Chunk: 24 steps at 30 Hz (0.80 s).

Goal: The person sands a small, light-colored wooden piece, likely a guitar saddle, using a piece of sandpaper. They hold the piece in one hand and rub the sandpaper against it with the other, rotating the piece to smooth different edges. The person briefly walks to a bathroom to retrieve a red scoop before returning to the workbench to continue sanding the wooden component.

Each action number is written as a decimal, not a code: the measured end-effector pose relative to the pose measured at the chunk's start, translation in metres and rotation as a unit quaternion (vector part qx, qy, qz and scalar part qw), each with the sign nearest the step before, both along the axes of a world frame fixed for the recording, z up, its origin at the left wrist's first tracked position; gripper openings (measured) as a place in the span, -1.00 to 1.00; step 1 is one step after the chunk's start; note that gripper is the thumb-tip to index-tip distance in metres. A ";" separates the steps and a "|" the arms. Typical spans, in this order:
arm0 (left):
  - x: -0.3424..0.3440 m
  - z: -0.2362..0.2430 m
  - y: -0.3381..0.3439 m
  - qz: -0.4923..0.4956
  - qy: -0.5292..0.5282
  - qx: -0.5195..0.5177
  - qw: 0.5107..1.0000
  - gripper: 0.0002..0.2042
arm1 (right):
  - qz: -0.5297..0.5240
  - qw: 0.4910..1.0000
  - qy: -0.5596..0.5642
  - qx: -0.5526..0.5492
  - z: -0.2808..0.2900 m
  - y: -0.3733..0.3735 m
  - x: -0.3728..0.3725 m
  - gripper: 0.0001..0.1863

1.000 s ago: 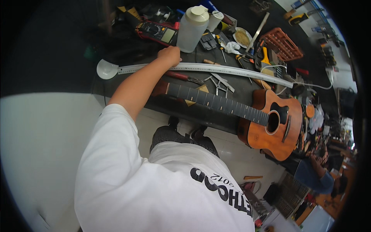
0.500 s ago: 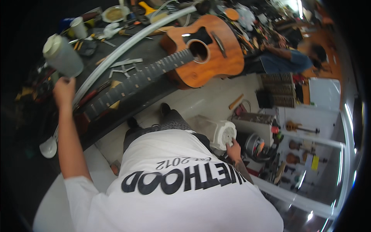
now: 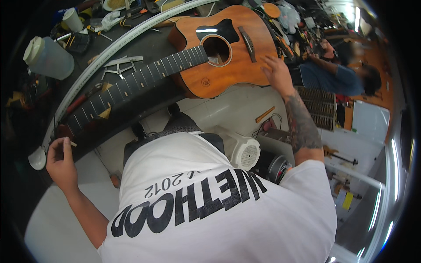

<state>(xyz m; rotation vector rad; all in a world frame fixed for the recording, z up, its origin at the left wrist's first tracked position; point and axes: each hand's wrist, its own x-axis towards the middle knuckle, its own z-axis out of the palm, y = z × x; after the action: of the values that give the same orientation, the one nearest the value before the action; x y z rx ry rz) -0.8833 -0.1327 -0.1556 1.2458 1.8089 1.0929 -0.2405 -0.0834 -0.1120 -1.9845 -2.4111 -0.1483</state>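
Guitar (image 3: 241, 72): brown, face up, in the upper middle of the frame; its dark neck (image 3: 136, 82) slants down to the left. The lower rim appears to overhang the near edge of the surface (image 3: 147, 49).
Left hand (image 3: 62, 166): lower left, just beside the tip of the neck. Thumb and fingers come together; the grip looks clamped on a small pale piece (image 3: 73, 143), too small to identify.
Right hand (image 3: 279, 74): upper right, fingers spread apart, grip around nothing. The fingertips lie over the guitar's right end; whether they press or hover, I cannot tell.
Surface load: across the upper left, a long white strip (image 3: 107, 51), a metal frame (image 3: 127, 59) and a cloudy jug (image 3: 50, 59).
Co-worker (image 3: 331, 76): a person in blue, upper right, beyond the right hand.
Good handling: in my judgement, a light, flat right hand would steady the overhanging guitar without marking it, while the left pinches the piece lightly, clear of the frets.
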 end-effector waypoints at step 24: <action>0.096 0.010 -0.095 0.151 0.090 -0.104 0.979 -0.81 | 0.122 0.987 -0.048 -0.092 -0.037 0.112 0.039 -0.56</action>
<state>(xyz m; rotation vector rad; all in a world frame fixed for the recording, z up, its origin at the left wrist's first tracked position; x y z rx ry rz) -0.7875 -0.2272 -0.1451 0.9947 2.2424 0.9413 -0.2012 0.0288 -0.1489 -1.7608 -2.7978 -0.0196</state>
